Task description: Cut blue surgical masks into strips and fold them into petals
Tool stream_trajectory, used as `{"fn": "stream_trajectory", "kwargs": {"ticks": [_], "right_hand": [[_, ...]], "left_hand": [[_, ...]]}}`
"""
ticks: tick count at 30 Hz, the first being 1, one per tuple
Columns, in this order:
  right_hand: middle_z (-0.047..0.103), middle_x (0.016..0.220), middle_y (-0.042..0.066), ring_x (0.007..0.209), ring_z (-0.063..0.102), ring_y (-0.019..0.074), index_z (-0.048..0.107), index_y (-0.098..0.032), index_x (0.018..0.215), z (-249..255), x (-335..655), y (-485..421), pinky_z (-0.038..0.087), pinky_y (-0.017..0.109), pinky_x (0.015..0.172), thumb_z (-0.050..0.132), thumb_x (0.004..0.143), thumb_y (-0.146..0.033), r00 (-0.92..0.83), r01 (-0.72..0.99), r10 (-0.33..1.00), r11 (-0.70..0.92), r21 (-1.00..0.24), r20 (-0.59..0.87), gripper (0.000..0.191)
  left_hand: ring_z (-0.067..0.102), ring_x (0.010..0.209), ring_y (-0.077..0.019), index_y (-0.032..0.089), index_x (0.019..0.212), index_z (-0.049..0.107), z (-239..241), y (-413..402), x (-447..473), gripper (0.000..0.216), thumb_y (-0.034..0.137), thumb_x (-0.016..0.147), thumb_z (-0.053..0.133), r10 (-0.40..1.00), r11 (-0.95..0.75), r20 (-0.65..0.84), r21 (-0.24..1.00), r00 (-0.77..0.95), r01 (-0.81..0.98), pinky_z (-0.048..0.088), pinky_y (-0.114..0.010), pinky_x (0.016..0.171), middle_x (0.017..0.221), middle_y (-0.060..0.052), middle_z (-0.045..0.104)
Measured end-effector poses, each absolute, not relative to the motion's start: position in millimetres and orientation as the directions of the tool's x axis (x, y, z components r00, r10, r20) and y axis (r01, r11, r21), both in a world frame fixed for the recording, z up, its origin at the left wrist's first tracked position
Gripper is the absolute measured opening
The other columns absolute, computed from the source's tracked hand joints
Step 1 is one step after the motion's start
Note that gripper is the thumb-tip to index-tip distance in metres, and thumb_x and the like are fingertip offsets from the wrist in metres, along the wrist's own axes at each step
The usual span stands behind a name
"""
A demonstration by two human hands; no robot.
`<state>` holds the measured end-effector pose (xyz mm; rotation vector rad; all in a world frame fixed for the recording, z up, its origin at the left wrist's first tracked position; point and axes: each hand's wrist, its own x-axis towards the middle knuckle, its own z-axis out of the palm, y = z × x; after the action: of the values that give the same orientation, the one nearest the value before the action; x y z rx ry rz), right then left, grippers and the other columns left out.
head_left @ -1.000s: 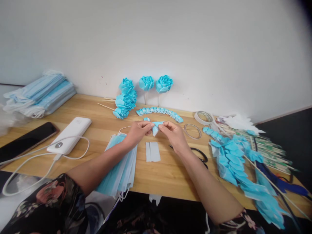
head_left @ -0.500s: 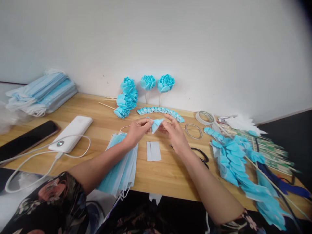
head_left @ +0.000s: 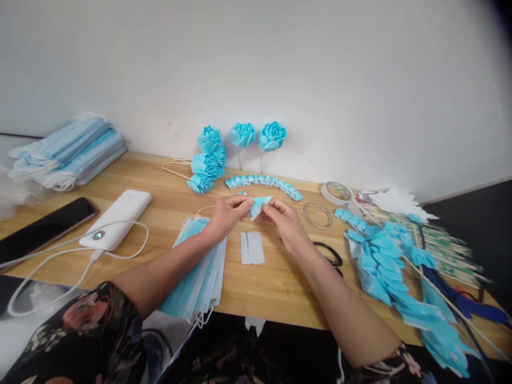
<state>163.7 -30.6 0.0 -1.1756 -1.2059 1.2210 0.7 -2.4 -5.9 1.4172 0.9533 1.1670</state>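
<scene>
A small folded piece of blue mask fabric (head_left: 259,207) is pinched between my two hands above the table. My left hand (head_left: 229,214) grips its left end with thumb and fingers. On the other side, my right hand (head_left: 283,220) has thumb and forefinger closed on the right end. Just below lies a whitish rectangular piece (head_left: 252,248) flat on the wood. Beyond my hands rests a curved strip of pleated blue pieces (head_left: 264,182). A pile of blue face masks (head_left: 196,266) sits partly under my left forearm. Scissors (head_left: 330,255) with black handles are partly covered by my right forearm.
Blue fabric flowers (head_left: 207,166) on sticks lie at the back, and two (head_left: 272,137) lean on the wall. Stacked masks (head_left: 76,152), a phone (head_left: 48,229) and a white power bank (head_left: 118,218) are left. Tape rolls (head_left: 336,193) and blue petal strips (head_left: 378,261) are right.
My right fingers have closed down onto the right end of the folded blue piece, where they were more spread before. The piece has shifted slightly right.
</scene>
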Motion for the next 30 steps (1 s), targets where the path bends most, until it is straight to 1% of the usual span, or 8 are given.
{"fn": "stream_trajectory", "kwargs": {"ticks": [2, 5, 8, 11, 14, 24, 27, 30], "right_hand": [[0.064, 0.077, 0.000, 0.076, 0.059, 0.0176, 0.058, -0.022, 0.077, 3, 163, -32, 0.048, 0.034, 0.078, 0.064, 0.080, -0.039, 0.054, 0.038, 0.995, 0.078, -0.996, 0.080, 0.018], [0.064, 0.079, 0.001, 0.076, 0.059, 0.0174, 0.057, -0.023, 0.080, 6, 162, -36, 0.047, 0.032, 0.076, 0.059, 0.084, -0.037, 0.106, 0.261, 0.964, 0.210, -0.942, 0.245, 0.015], [0.064, 0.078, 0.001, 0.074, 0.058, 0.0173, 0.057, -0.023, 0.078, 8, 159, -41, 0.046, 0.032, 0.074, 0.058, 0.085, -0.034, 0.042, 0.458, 0.930, 0.306, -0.835, 0.364, 0.013], [0.062, 0.074, 0.001, 0.072, 0.058, 0.0177, 0.060, -0.024, 0.079, 5, 157, -43, 0.045, 0.032, 0.073, 0.061, 0.083, -0.034, -0.006, 0.540, 0.921, 0.331, -0.773, 0.390, 0.011], [0.062, 0.071, 0.000, 0.069, 0.057, 0.0175, 0.061, -0.024, 0.079, 1, 156, -41, 0.044, 0.031, 0.071, 0.062, 0.082, -0.035, 0.011, 0.552, 0.931, 0.298, -0.779, 0.365, 0.012], [0.063, 0.068, -0.001, 0.060, 0.053, 0.0147, 0.059, -0.022, 0.072, -1, 158, -37, 0.041, 0.029, 0.062, 0.061, 0.081, -0.032, 0.076, 0.419, 0.956, 0.229, -0.878, 0.285, 0.014], [0.062, 0.067, -0.002, 0.060, 0.052, 0.0143, 0.057, -0.022, 0.070, 0, 159, -36, 0.041, 0.029, 0.062, 0.062, 0.081, -0.032, 0.068, 0.399, 0.962, 0.217, -0.891, 0.264, 0.016], [0.063, 0.071, -0.001, 0.065, 0.054, 0.0151, 0.058, -0.022, 0.075, -1, 161, -35, 0.043, 0.029, 0.065, 0.062, 0.082, -0.037, 0.107, 0.349, 0.963, 0.195, -0.917, 0.246, 0.017]], "left_hand": [[0.046, 0.053, -0.0101, 0.016, 0.061, 0.063, -5, -2, 0, 0.033, 0.044, 0.077, 0.065, 0.971, -0.134, 0.141, 0.990, 0.193, -0.048, 0.038, -0.024, 0.054, 0.053, 0.001, 0.055], [0.047, 0.052, -0.0099, 0.016, 0.059, 0.062, -3, -2, 0, 0.035, 0.045, 0.077, 0.065, 0.979, -0.115, 0.124, 0.991, 0.163, -0.064, 0.039, -0.024, 0.053, 0.053, 0.000, 0.056], [0.047, 0.052, -0.0095, 0.016, 0.058, 0.061, -2, -2, 0, 0.035, 0.044, 0.077, 0.065, 0.979, -0.124, 0.134, 0.990, 0.156, -0.072, 0.040, -0.023, 0.054, 0.053, 0.000, 0.056], [0.046, 0.052, -0.0092, 0.015, 0.059, 0.061, -2, -3, 1, 0.033, 0.043, 0.077, 0.066, 0.979, -0.132, 0.143, 0.988, 0.148, -0.079, 0.039, -0.023, 0.053, 0.052, 0.001, 0.054], [0.046, 0.052, -0.0093, 0.015, 0.062, 0.063, -4, -3, 2, 0.032, 0.043, 0.077, 0.066, 0.977, -0.128, 0.140, 0.988, 0.161, -0.084, 0.039, -0.023, 0.053, 0.053, 0.002, 0.054], [0.048, 0.054, -0.0100, 0.015, 0.064, 0.064, -5, -4, 1, 0.031, 0.043, 0.078, 0.065, 0.972, -0.125, 0.136, 0.990, 0.190, -0.068, 0.040, -0.024, 0.055, 0.055, 0.001, 0.056], [0.048, 0.053, -0.0098, 0.015, 0.063, 0.063, -5, -4, 2, 0.032, 0.044, 0.077, 0.065, 0.972, -0.113, 0.124, 0.991, 0.198, -0.070, 0.040, -0.024, 0.055, 0.055, 0.001, 0.056], [0.047, 0.052, -0.0098, 0.016, 0.059, 0.061, -5, -3, 2, 0.034, 0.045, 0.076, 0.065, 0.977, -0.093, 0.107, 0.992, 0.186, -0.085, 0.041, -0.024, 0.054, 0.054, 0.000, 0.056]]}}
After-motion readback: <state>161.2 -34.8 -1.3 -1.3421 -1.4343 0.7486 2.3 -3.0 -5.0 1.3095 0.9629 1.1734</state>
